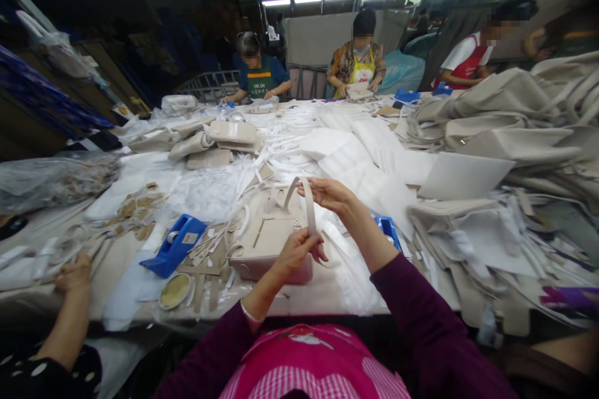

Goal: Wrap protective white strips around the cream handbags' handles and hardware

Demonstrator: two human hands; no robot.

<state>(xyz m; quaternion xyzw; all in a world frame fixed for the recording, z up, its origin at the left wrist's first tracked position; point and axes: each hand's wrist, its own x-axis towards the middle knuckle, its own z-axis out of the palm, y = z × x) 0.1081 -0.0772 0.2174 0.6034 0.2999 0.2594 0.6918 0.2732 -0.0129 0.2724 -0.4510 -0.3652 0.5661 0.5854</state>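
Observation:
A beige handbag (271, 238) with a zip on its face lies on the table right in front of me. Its curved handle strap (309, 202) rises at the bag's right side. Low on that strap, my left hand (298, 250) is closed, thumb and fingers pinching it. Higher up, my right hand (330, 193) has its fingertips closed on the strap near the top of its arc. A second handle (238, 224), partly in white wrapping, bends at the bag's left edge.
Left of the bag are a blue tape dispenser (175, 243), a round tin (175, 291) and loose strips. Another blue dispenser (387, 230) stands behind my right forearm. White foam sheets (360, 149) and piled bags (510, 118) surround them. A co-worker's hand (75, 272) rests at far left.

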